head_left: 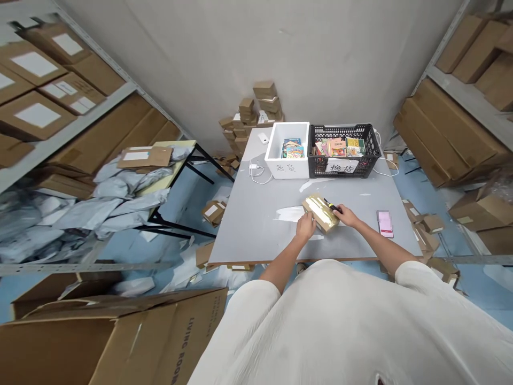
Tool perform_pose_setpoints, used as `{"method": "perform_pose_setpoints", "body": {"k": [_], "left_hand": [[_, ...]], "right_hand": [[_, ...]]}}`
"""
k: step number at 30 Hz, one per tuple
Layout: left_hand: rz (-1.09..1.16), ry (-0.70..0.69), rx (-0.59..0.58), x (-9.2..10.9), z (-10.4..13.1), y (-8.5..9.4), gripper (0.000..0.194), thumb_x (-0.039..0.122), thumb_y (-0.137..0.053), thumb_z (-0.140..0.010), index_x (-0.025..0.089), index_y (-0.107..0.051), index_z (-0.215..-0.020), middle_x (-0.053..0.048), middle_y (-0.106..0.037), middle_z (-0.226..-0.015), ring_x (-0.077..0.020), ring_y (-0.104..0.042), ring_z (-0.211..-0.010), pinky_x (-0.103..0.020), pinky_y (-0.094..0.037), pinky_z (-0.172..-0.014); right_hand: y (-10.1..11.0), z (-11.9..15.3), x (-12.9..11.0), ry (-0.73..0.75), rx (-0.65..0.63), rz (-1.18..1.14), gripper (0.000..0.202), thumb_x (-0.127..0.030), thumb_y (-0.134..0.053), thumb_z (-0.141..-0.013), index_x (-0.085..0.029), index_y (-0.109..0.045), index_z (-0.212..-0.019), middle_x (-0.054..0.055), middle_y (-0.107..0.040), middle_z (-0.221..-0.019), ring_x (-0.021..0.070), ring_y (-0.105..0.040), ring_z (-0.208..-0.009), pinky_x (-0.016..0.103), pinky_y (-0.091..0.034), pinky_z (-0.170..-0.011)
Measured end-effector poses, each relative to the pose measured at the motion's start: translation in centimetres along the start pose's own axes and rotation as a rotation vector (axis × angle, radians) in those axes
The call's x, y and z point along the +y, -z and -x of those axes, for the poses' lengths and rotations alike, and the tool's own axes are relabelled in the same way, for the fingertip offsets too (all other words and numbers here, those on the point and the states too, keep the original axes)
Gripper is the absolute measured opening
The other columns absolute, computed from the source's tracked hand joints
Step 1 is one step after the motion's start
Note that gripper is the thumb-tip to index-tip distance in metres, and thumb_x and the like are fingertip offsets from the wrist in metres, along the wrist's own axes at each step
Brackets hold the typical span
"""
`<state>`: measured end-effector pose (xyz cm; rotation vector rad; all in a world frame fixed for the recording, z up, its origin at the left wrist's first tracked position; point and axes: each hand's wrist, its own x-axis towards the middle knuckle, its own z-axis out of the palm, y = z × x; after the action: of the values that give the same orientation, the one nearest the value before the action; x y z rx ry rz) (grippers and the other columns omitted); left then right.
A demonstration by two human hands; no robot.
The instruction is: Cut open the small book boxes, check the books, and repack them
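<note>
Shelves loaded with cardboard boxes line both walls of this storeroom, and a grey table (256,214) stands in the middle with loose cartons scattered on the blue floor around it. From the head camera, a small brown taped parcel (320,213) lies on the table's near half, just in front of the person in the white top. The left hand (305,225) rests curled against the parcel's near end, steadying it. The right hand (348,215) is closed around a small yellow and black cutter (332,206), whose tip touches the parcel's far right edge. At the table's far edge sit a white foam box (276,155) and a black crate (368,152), touching side by side, both holding colourful packets. A pink phone (385,224) lies near the right hand.
</note>
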<state>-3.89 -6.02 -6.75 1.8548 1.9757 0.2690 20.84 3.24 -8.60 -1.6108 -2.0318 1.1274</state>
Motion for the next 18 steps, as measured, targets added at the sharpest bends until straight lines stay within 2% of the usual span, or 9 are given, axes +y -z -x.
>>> {"method": "perform_pose_setpoints", "body": {"k": [2,4,6,8,11,14,16,18], "left_hand": [[0.062,-0.013,0.003,0.0,-0.7,0.1,0.034,0.029,-0.048,-0.107,0.02,-0.054,-0.139,-0.016,-0.069,-0.139,-0.0296,-0.066,-0.13,-0.039,-0.051,-0.107],[0.085,-0.024,-0.012,-0.1,-1.2,0.2,0.035,0.027,-0.047,-0.106,0.021,-0.055,-0.14,-0.015,-0.067,-0.142,-0.029,-0.063,-0.133,-0.04,-0.05,-0.109],[0.056,-0.015,0.0,0.0,-1.6,0.3,0.038,0.026,-0.049,-0.104,0.021,-0.056,-0.141,-0.016,-0.062,-0.149,-0.0304,-0.059,-0.139,-0.043,-0.048,-0.114],[0.014,0.012,0.037,0.7,-1.9,0.1,0.044,0.031,-0.053,-0.103,0.02,-0.055,-0.146,-0.019,-0.056,-0.157,-0.0336,-0.052,-0.147,-0.046,-0.044,-0.118],[-0.009,0.021,0.071,2.7,-2.1,-0.6,0.059,0.045,-0.059,-0.103,0.019,-0.05,-0.155,-0.02,-0.052,-0.16,-0.037,-0.047,-0.149,-0.05,-0.04,-0.121],[-0.026,0.013,0.034,5.2,-2.2,-1.7,0.079,0.058,-0.065,-0.099,0.02,-0.041,-0.164,-0.021,-0.05,-0.161,-0.0406,-0.045,-0.15,-0.053,-0.038,-0.121],[-0.054,0.004,0.004,6.3,-2.1,-2.4,0.09,0.057,-0.07,-0.095,0.02,-0.034,-0.169,-0.023,-0.044,-0.166,-0.0423,-0.042,-0.153,-0.054,-0.035,-0.122],[-0.085,-0.02,-0.027,6.6,-2.0,-2.6,0.094,0.049,-0.073,-0.094,0.021,-0.029,-0.172,-0.024,-0.04,-0.168,-0.0418,-0.04,-0.154,-0.054,-0.033,-0.123]], "right_hand": [[-0.7,1.1,0.1,-0.067,0.0,-0.126,0.033,-0.052,-0.061,-0.1,-0.025,-0.064,-0.118,0.008,-0.081,-0.118,0.0266,-0.073,-0.105,0.036,-0.057,-0.092],[-1.4,2.0,0.2,-0.132,-0.055,-0.277,0.03,-0.054,-0.061,-0.1,-0.025,-0.061,-0.11,0.007,-0.082,-0.112,0.0245,-0.074,-0.1,0.034,-0.057,-0.09],[-1.8,2.7,0.3,-0.177,-0.114,-0.408,0.031,-0.055,-0.062,-0.101,-0.025,-0.057,-0.105,0.008,-0.083,-0.109,0.023,-0.075,-0.096,0.033,-0.057,-0.088],[-1.7,3.1,0.6,-0.203,-0.107,-0.476,0.033,-0.056,-0.065,-0.1,-0.025,-0.055,-0.103,0.009,-0.082,-0.112,0.0226,-0.076,-0.096,0.033,-0.057,-0.087],[-0.7,3.2,1.1,-0.244,-0.014,-0.479,0.035,-0.057,-0.068,-0.099,-0.025,-0.054,-0.105,0.01,-0.081,-0.113,0.0226,-0.076,-0.094,0.034,-0.057,-0.086],[0.2,2.9,1.4,-0.254,0.052,-0.451,0.031,-0.053,-0.066,-0.1,-0.025,-0.054,-0.105,0.009,-0.08,-0.111,0.0214,-0.075,-0.089,0.035,-0.056,-0.084],[0.7,2.7,1.6,-0.233,0.08,-0.435,0.03,-0.052,-0.066,-0.099,-0.025,-0.056,-0.104,0.008,-0.078,-0.112,0.0204,-0.074,-0.087,0.034,-0.056,-0.084],[0.8,2.6,2.0,-0.212,0.105,-0.406,0.031,-0.054,-0.067,-0.096,-0.025,-0.057,-0.103,0.007,-0.076,-0.111,0.0201,-0.073,-0.088,0.033,-0.056,-0.083]]}}
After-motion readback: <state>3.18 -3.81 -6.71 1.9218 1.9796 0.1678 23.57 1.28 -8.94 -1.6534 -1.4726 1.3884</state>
